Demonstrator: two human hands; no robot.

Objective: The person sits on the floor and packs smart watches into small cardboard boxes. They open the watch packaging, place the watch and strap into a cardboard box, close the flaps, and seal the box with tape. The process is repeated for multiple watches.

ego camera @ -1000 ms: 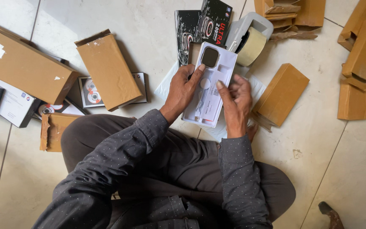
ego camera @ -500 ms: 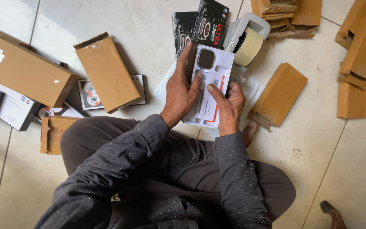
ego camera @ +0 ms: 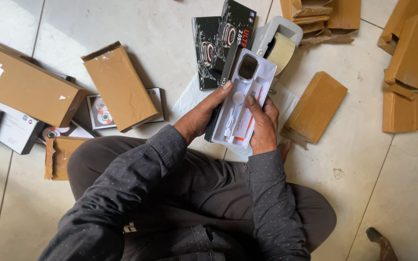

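Holding a white tray over the lap

Cradling the white tray between both hands, the person sits on the tiled floor. The left hand clasps its left edge, fingers also against a black box beneath; the right hand grips the lower right corner, thumb on the insert. The tray looks light, thin and easily flexed, and the watch face and coiled cable may sit loose, so the long edges, kept level, seem the safest hold. Brown cartons lie around.
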